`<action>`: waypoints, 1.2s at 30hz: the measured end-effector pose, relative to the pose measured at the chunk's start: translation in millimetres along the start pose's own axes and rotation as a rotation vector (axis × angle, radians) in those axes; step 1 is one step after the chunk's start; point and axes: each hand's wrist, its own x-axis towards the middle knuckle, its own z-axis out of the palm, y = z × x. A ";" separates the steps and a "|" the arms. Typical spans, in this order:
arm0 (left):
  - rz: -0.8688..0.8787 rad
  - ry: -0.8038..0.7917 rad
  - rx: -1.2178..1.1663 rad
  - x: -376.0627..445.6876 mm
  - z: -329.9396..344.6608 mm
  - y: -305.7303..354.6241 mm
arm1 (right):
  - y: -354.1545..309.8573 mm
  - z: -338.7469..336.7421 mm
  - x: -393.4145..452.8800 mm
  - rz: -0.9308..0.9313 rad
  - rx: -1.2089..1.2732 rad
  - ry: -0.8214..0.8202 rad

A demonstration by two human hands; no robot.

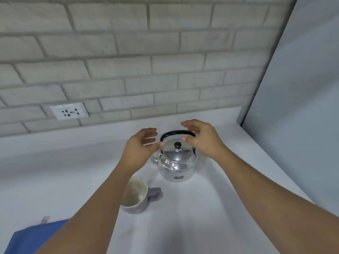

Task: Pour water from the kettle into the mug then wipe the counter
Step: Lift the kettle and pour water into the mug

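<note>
Both hands, the left hand point(141, 143) and right hand point(201, 139), hover open and empty beside the kettle point(177, 162), apparently poised to grasp its handle point(177, 133) for pouring into the mug point(135, 194).

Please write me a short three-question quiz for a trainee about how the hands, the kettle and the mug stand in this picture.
1. True or false: the lid is off the kettle.
2. Which thing stands nearer the person: A) the kettle, B) the mug, C) the wall socket?
3. Fill in: the right hand is open beside the kettle's black ____.

Key
1. False: the lid sits on the kettle, its black knob up.
2. B: the mug stands in front of the kettle, partly behind the forearm of the left hand.
3. Handle: it stands upright, and neither hand has closed its fingers on it.
</note>
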 end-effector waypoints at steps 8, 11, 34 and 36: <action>-0.033 -0.001 0.001 23.1 28.8 -18.7 | 21.1 11.2 14.8 0.019 0.039 -0.060; -0.028 0.045 -0.017 26.6 27.7 -23.4 | 24.8 13.2 20.7 0.021 0.076 -0.056; 0.185 -0.086 0.017 -11.0 -36.5 35.7 | -55.6 -20.4 0.2 -0.187 0.100 0.053; 0.183 -0.094 0.020 -36.0 -58.4 26.9 | -67.1 -26.4 -5.9 -0.205 0.098 0.053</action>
